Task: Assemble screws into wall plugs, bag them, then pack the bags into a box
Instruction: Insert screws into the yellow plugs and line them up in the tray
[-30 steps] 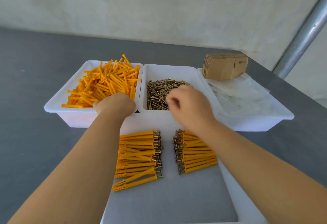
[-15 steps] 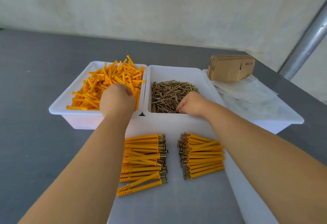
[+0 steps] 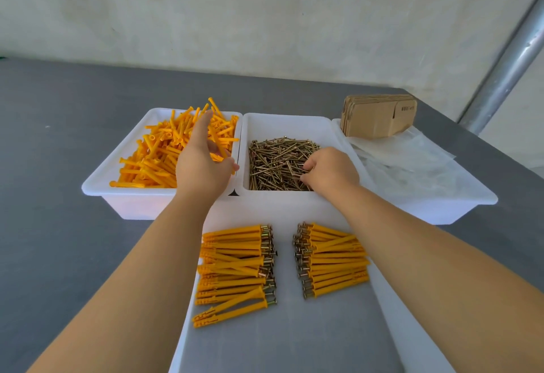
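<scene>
A white bin (image 3: 97, 187) at the left holds loose orange wall plugs (image 3: 153, 154). My left hand (image 3: 200, 160) reaches into it, fingers spread over the plugs and thumb touching one; no firm hold shows. The middle white bin (image 3: 288, 121) holds brass screws (image 3: 276, 160). My right hand (image 3: 329, 171) is down in the screws with its fingers curled among them. Two rows of assembled plugs with screws lie on a tray in front: the left row (image 3: 235, 266) and the right row (image 3: 332, 260).
A third white bin (image 3: 459, 204) at the right holds clear plastic bags (image 3: 406, 160) and a stack of flat cardboard boxes (image 3: 378, 115). The grey table (image 3: 59, 240) stretches left. A metal pole (image 3: 512, 57) rises at the far right.
My left hand has opened from a fist and stretched deeper into the plug bin. My right hand has dropped from above the screws down into the pile.
</scene>
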Demonstrator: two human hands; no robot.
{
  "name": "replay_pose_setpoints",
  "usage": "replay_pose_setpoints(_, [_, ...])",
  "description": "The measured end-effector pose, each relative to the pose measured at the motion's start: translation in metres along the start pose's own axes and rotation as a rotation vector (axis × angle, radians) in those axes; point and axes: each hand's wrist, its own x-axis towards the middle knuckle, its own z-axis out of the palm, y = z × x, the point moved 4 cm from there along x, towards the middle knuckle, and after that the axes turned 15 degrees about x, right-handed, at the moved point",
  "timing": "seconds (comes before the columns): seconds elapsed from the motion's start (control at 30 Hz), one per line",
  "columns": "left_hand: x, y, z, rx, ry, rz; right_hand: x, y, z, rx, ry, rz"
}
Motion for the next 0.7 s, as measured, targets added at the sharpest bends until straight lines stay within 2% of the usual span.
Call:
replay_pose_setpoints(0.1, [-0.003,0.005,0.005,-0.045,-0.044,0.052,-0.003,0.004,-0.004,0.015,-0.025,-0.018])
replay_pose_setpoints(0.3, [-0.009,0.026,0.004,-0.141,0.020,0.198,-0.011,0.017,-0.025,0.109,0.097,-0.088])
replay_pose_setpoints(0.43, [-0.016,0.039,0.008,-0.053,0.012,0.336,-0.017,0.015,-0.021,0.098,0.073,-0.156])
replay_pose_setpoints(0.6, [-0.026,0.050,0.015,-0.023,-0.116,0.453,-0.033,0.012,-0.020,0.469,0.059,-0.224])
replay_pose_setpoints(0.7, [-0.033,0.057,0.022,-0.099,-0.228,0.427,-0.044,-0.001,-0.029,0.688,0.077,-0.340])
